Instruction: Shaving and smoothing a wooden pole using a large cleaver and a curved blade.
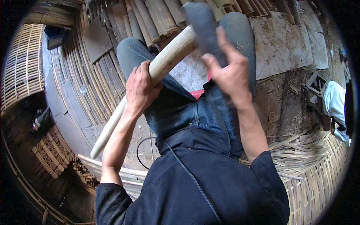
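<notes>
A long-handled axe or adze point(170, 56) slants across my lap, its pale wooden handle running from the lower left up to a dark metal head point(204, 30). My left hand point(141, 88) is closed round the handle partway along, and the handle's tail passes beside my left forearm. At the lower end of the metal head is my right hand point(231, 71), slightly blurred, with thumb and forefinger spread apart. The thumb overlaps the metal in view; whether it presses on it I cannot tell. The remaining right fingers are mostly hidden.
Bamboo poles point(153, 18) lie in a row beyond my knees. Split bamboo strips point(300, 150) are heaped at lower right beside a woven bamboo panel point(315, 195). A white cloth or bag point(333, 99) sits at far right. A black cable point(187, 172) runs down my front.
</notes>
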Motion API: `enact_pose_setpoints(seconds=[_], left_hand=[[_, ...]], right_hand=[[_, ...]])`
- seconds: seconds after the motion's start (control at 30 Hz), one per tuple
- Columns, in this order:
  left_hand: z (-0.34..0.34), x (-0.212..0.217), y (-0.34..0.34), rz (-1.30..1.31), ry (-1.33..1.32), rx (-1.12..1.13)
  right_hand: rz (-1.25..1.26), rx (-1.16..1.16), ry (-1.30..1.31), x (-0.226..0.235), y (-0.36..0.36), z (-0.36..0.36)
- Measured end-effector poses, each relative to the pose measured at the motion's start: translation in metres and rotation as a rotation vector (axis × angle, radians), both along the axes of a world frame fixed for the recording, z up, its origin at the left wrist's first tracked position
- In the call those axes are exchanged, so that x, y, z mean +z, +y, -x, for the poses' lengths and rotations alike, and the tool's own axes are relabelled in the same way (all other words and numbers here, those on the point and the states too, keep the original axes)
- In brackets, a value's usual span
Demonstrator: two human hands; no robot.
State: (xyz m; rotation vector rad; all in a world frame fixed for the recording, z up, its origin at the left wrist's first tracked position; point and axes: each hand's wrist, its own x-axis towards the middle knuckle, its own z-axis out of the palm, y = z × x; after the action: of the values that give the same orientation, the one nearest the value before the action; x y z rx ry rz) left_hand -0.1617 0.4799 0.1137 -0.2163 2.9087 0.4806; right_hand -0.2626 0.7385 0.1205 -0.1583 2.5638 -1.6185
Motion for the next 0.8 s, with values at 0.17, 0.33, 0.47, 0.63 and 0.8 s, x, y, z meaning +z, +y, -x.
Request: enact_pose_setpoints(seconds=[0.17,0.33,0.47,0.63,0.8], left_hand=[[-0.008,-0.004,0.007,0.059,0.148,-0.042],[-0.011,0.013,-0.021,-0.338,-0.102,-0.03],[0.007,0.015,-0.027,-0.394,-0.225,-0.078],[0.026,0.027,-0.021,-0.275,-0.276,-0.184],[0.029,0.018,-0.03,-0.218,-0.18,-0.251]], right_hand=[[-0.009,0.277,0.018,-0.025,-0.027,-0.027],[-0.092,0.074,-0.049,0.006,0.006,0.004],[-0.013,0.055,0.092,-0.002,0.013,0.012],[0.024,0.063,0.095,0.004,0.014,0.01],[-0.098,0.033,-0.033,0.001,0.013,0.008]])
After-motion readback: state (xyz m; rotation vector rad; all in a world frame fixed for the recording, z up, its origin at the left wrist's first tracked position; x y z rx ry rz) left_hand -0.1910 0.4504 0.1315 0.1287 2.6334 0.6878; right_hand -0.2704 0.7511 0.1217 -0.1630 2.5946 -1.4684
